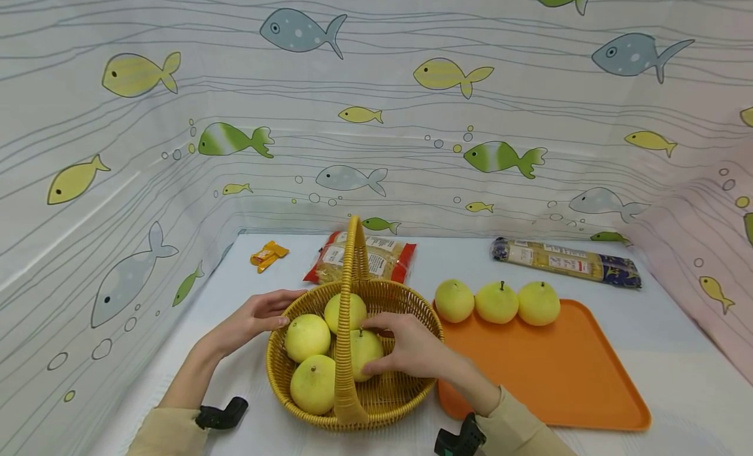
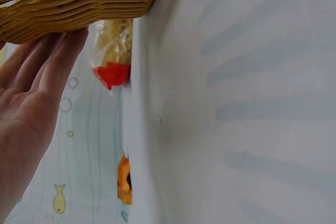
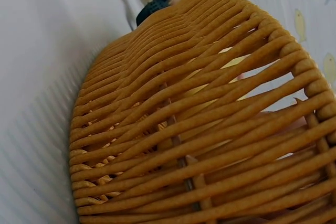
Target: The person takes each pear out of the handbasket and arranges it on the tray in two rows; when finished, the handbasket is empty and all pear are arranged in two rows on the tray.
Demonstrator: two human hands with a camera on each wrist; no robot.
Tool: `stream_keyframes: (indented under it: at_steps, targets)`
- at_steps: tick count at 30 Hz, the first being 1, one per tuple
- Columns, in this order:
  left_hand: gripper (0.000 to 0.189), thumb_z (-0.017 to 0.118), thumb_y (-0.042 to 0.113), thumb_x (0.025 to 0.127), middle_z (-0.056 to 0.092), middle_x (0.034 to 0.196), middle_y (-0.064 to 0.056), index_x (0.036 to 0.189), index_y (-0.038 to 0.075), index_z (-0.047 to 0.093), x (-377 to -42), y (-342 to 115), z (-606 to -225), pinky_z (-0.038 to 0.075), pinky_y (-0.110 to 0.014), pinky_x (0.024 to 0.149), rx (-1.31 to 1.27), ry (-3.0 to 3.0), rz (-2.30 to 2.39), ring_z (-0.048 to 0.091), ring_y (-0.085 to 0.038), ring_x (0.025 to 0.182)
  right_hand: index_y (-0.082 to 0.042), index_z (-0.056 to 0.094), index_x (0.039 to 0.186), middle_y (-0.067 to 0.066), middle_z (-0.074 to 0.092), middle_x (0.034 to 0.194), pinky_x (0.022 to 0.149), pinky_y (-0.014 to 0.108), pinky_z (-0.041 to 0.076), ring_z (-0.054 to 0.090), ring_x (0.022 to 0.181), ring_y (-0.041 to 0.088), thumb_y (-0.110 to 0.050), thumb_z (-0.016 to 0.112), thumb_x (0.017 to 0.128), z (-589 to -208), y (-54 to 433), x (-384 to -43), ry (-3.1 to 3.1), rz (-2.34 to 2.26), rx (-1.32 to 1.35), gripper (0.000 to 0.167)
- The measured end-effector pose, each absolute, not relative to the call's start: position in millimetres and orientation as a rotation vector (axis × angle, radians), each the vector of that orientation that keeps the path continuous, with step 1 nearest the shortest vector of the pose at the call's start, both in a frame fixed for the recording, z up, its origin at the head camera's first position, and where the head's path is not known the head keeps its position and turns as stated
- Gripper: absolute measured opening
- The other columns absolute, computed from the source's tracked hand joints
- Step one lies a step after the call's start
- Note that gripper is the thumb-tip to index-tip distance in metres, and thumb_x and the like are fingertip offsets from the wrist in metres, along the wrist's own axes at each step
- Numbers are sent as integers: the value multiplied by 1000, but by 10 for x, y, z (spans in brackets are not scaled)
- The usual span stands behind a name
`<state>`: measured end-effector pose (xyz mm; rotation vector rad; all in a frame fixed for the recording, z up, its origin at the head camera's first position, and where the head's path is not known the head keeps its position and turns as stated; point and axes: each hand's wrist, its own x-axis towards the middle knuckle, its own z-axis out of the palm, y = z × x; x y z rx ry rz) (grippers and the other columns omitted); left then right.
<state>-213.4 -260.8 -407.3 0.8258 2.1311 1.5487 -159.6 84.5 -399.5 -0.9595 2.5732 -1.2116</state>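
Observation:
A yellow wicker basket with a tall arched handle stands in the middle, with several yellow-green pears inside. My right hand reaches into it and holds a pear near the handle, thumb and fingers on opposite sides. The basket's weave mostly hides this hand in the right wrist view. On the left, my left hand touches the basket's outer side near the rim. In the left wrist view, its fingers lie fairly straight against the wicker wall.
An orange tray lies to the right, with three pears along its back left edge. Behind the basket is a clear bag with red ends. A long pasta packet lies back right, a small orange wrapper back left.

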Motion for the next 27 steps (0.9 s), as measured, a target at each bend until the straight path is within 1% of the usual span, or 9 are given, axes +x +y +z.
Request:
stream_keyframes:
  at_steps: [5,11,18,27]
  targets:
    - [51,51,5,101,43,152,-25,150,-1,40,-2134,-2609,-4072,47,-21,100,819,2140,1545,54,-6,130,-13,67,128,-1,66,128,102,35,48,60,120,18,-37,88,74,-3999,840,-1605,2598,-1141,-968,63]
    - [51,52,6,101,43,152,-24,150,1,41,-2138,-2605,-4073,47,-22,100,807,2135,1551,53,-5,130,-12,67,128,-1,64,125,98,34,49,59,115,16,-43,89,72,-4008,834,-1617,2585,-1088,-1020,68]
    - [51,52,6,101,43,152,-25,150,-1,40,-2140,-2611,-4077,47,-22,100,824,2135,1550,54,-6,131,-17,65,129,-8,67,124,99,29,48,60,114,6,-40,89,72,-3996,828,-1621,2536,-1076,-1033,66]
    - [51,53,7,100,44,151,-25,150,-1,41,-2137,-2617,-4081,47,-21,100,802,2163,1541,54,-6,129,-18,64,131,-9,66,124,100,29,49,60,116,6,-40,89,73,-3997,822,-1613,2514,-1082,-1007,67]
